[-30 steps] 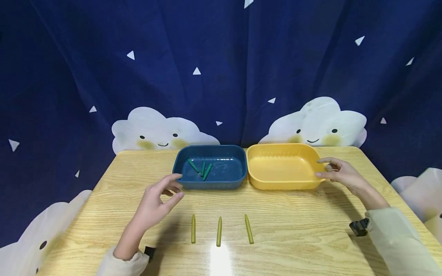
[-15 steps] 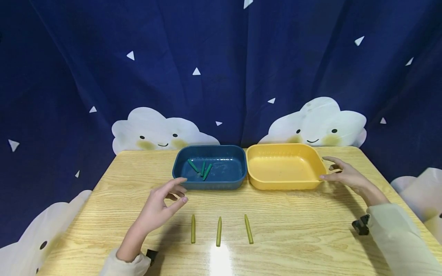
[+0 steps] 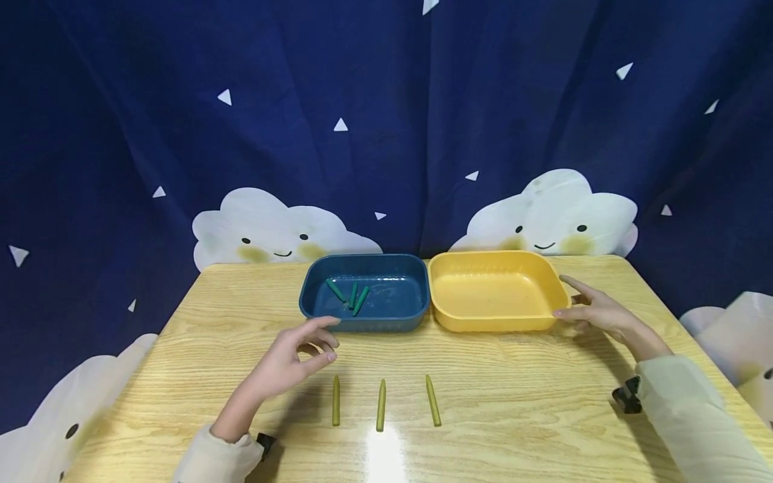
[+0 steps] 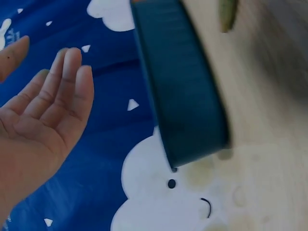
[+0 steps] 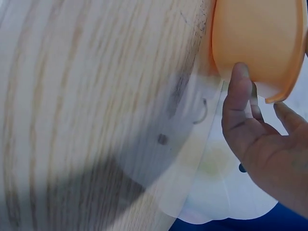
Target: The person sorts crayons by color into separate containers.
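Left hand (image 3: 292, 357) got nudged right, fingers loose, nothing held, so yellow crayons (image 3: 381, 406) aren't picked up; yellow bin (image 3: 495, 324) is touched by relaxed right hand (image 3: 602, 316).

A dark blue curtain (image 3: 386, 80) filled the upper part of the head view, hanging in folds behind the worktop (image 3: 513, 416), whose pale wood grain ran across the lower middle of the frame. Small white triangles (image 3: 341, 125) were scattered over the cloth. A white cloud (image 3: 272, 221) with black eyes, yellow cheeks and a smile showed left of centre, a similar second cloud (image 3: 555, 208) right of centre. A third cloud (image 3: 84, 402) showed at lower left; a fourth cloud (image 3: 733, 342) met the right edge. Glare (image 3: 384, 456) whitened the bottom centre.
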The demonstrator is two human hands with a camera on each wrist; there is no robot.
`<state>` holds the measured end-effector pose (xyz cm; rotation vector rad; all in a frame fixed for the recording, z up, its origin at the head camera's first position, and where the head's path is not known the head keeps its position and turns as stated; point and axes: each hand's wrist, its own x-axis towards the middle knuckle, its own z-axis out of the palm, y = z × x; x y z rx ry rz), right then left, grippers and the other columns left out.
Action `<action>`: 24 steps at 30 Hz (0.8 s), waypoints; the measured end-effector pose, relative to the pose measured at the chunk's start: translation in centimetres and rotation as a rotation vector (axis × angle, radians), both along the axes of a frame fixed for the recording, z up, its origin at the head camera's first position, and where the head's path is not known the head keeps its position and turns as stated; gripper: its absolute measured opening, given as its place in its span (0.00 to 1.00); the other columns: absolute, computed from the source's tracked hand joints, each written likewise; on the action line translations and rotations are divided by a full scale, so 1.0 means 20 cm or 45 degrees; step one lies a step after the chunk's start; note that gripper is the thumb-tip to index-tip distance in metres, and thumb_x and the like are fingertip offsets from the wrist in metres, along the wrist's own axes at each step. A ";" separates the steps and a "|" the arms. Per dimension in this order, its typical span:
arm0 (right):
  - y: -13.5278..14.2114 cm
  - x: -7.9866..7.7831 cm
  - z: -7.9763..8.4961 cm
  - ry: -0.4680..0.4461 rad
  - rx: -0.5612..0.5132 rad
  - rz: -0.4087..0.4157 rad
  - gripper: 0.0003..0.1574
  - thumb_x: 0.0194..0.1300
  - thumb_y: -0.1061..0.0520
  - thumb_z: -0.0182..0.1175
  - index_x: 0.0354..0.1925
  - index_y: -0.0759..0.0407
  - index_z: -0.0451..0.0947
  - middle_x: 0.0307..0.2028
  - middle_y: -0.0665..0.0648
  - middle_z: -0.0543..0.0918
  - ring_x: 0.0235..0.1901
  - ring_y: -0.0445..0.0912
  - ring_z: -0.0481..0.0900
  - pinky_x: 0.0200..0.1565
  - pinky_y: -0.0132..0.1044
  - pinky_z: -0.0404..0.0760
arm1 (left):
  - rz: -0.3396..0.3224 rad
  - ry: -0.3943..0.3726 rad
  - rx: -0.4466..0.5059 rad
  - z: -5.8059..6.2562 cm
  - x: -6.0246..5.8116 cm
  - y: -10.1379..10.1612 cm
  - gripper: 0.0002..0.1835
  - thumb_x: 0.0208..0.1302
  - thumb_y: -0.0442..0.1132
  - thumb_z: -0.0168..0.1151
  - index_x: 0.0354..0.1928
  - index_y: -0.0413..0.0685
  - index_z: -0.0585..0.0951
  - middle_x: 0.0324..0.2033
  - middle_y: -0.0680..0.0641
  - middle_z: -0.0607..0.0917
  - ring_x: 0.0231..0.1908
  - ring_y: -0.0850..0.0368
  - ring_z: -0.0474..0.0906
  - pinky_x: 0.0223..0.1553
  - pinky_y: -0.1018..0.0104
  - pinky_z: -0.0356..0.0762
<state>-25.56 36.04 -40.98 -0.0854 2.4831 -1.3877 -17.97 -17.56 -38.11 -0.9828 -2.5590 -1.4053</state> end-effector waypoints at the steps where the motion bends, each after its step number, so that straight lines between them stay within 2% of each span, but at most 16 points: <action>1: 0.00 0.00 0.00 -0.008 0.000 0.000 0.60 0.57 0.54 0.63 0.71 0.60 0.31 0.48 0.72 0.66 0.34 0.51 0.74 0.33 0.43 0.78 | -0.024 -0.025 -0.001 -0.01 -0.01 -0.01 0.22 0.58 0.32 0.62 0.55 0.37 0.72 0.35 0.48 0.82 0.35 0.58 0.79 0.36 0.63 0.77; 5: -0.01 0.00 0.00 -0.036 -0.018 0.023 0.61 0.58 0.54 0.62 0.70 0.59 0.28 0.47 0.71 0.70 0.36 0.51 0.77 0.34 0.44 0.79 | -0.133 -0.182 -0.007 -0.05 -0.06 -0.03 0.25 0.57 0.33 0.63 0.57 0.33 0.70 0.38 0.43 0.80 0.38 0.52 0.78 0.36 0.62 0.77; 8: -0.02 0.00 0.00 -0.058 -0.043 0.044 0.61 0.59 0.54 0.61 0.70 0.59 0.26 0.46 0.70 0.73 0.38 0.52 0.78 0.35 0.46 0.79 | -0.202 -0.324 -0.028 -0.08 -0.09 -0.05 0.27 0.56 0.32 0.63 0.58 0.35 0.69 0.40 0.39 0.77 0.41 0.45 0.76 0.37 0.60 0.77; 13: -0.01 0.00 0.00 -0.098 -0.022 0.034 0.61 0.60 0.53 0.61 0.70 0.57 0.25 0.44 0.68 0.74 0.38 0.53 0.79 0.35 0.44 0.78 | -0.316 -0.461 -0.081 -0.13 -0.14 -0.07 0.27 0.54 0.30 0.64 0.57 0.32 0.69 0.44 0.33 0.75 0.44 0.36 0.72 0.39 0.55 0.76; 17: 0.00 0.00 0.01 -0.105 0.000 0.037 0.61 0.60 0.52 0.60 0.70 0.56 0.24 0.42 0.66 0.76 0.36 0.53 0.79 0.33 0.43 0.78 | -0.401 -0.534 -0.110 -0.17 -0.17 -0.08 0.27 0.51 0.29 0.66 0.55 0.31 0.71 0.46 0.31 0.75 0.45 0.35 0.71 0.40 0.47 0.74; 20: 0.00 0.00 0.01 -0.111 -0.015 0.048 0.60 0.61 0.52 0.59 0.69 0.55 0.23 0.41 0.66 0.77 0.36 0.52 0.80 0.32 0.43 0.78 | -0.440 -0.556 -0.168 -0.19 -0.19 -0.09 0.25 0.50 0.30 0.67 0.52 0.31 0.73 0.46 0.32 0.75 0.43 0.36 0.72 0.39 0.50 0.75; 24: 0.00 0.00 0.01 -0.134 -0.023 0.047 0.60 0.62 0.53 0.59 0.69 0.54 0.23 0.41 0.66 0.76 0.35 0.52 0.80 0.31 0.42 0.78 | -0.448 -0.496 -0.270 -0.22 -0.21 -0.09 0.23 0.48 0.31 0.69 0.49 0.33 0.76 0.45 0.36 0.76 0.41 0.40 0.73 0.39 0.55 0.74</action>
